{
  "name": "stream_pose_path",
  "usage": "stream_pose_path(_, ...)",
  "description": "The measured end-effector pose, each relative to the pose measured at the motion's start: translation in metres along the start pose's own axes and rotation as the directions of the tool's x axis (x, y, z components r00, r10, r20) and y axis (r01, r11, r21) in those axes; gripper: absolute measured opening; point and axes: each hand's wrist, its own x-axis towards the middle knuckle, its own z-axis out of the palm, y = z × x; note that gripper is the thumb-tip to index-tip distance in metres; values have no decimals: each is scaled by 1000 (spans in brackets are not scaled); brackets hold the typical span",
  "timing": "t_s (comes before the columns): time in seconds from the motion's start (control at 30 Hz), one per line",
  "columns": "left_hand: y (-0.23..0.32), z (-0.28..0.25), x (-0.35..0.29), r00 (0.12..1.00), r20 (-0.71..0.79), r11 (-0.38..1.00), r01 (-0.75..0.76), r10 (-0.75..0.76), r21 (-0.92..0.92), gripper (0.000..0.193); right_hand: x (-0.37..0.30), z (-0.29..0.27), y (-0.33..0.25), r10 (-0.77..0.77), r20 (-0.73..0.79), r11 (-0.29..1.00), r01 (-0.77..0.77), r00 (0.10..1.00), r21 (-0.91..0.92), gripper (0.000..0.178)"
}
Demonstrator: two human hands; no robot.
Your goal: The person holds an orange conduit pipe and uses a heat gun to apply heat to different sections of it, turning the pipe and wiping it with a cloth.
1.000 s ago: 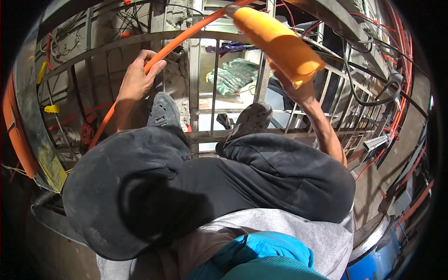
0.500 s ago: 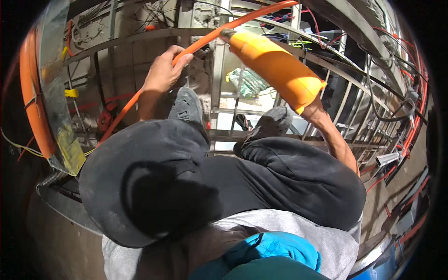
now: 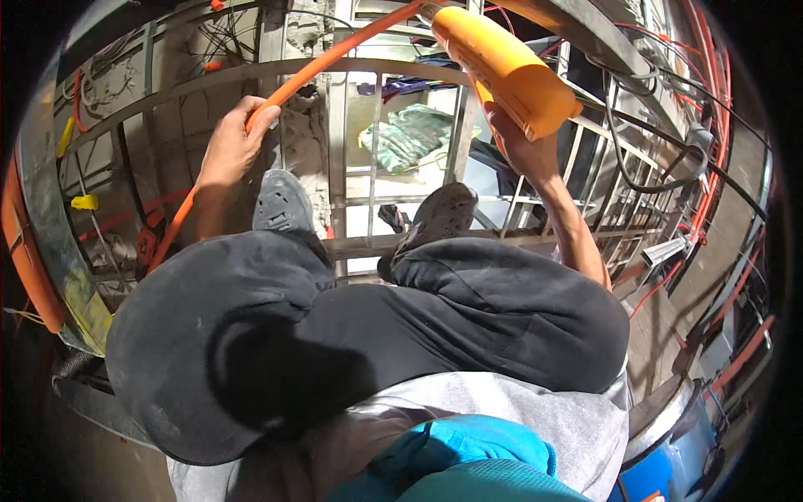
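POV looking down: person sits w/ knees apart, both hands busy above a metal frame [image 3: 201, 79]. L hand [image 3: 232, 144] has its grip clamped on an orange tube [image 3: 326, 60], thumb on top. The tube runs from behind the L knee, up thru that hand, then arcs to top centre. R hand [image 3: 529, 151] has its grip wrapped round the handle of an orange tool [image 3: 502, 71], prob. a heat gun, nozzle up & left, right by the tube's upper stretch; can't tell if they touch.

Progress, as far as visible: looks mid-job. Done: tube is in hand, tool is up at it, & the held length shows a smooth curve w/ no obvious kink. Left: work at the nozzle seems unfinished, b/c tool & tube are both held there, neither set down. Tube's far end isn't clear at the top edge, so can't tell how much remains.

Bkgd: grey shoes [image 3: 283, 205] on the frame, a green bundle [image 3: 407, 138] beyond, a blue drum [image 3: 682, 464] lower R.
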Motion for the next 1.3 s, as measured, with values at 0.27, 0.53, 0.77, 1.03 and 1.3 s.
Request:
stream_pose_path(0.27,-7,9,4,998,-42,998,-58,57,-23,38,12,-10,-1,127,-190,991,-116,974,67,33)
stream_pose_path(0.53,8,2,0,999,-45,999,-3,5,43,39,3,-4,4,7,-54,998,-4,998,58,33)
stream_pose_path(0.77,-3,5,0,999,-38,1000,19,-18,10,37,-13,14,-8,-181,176,967,208,968,-147,35)
stream_pose_path(1.03,-1,6,1,1000,-29,1000,11,-11,5,32,-20,9,-11,-234,271,952,276,934,-131,47)
stream_pose_path(1.3,-3,-1,-10,998,-19,997,61,-60,54,34,-6,4,-2,72,39,996,-74,997,50,35)
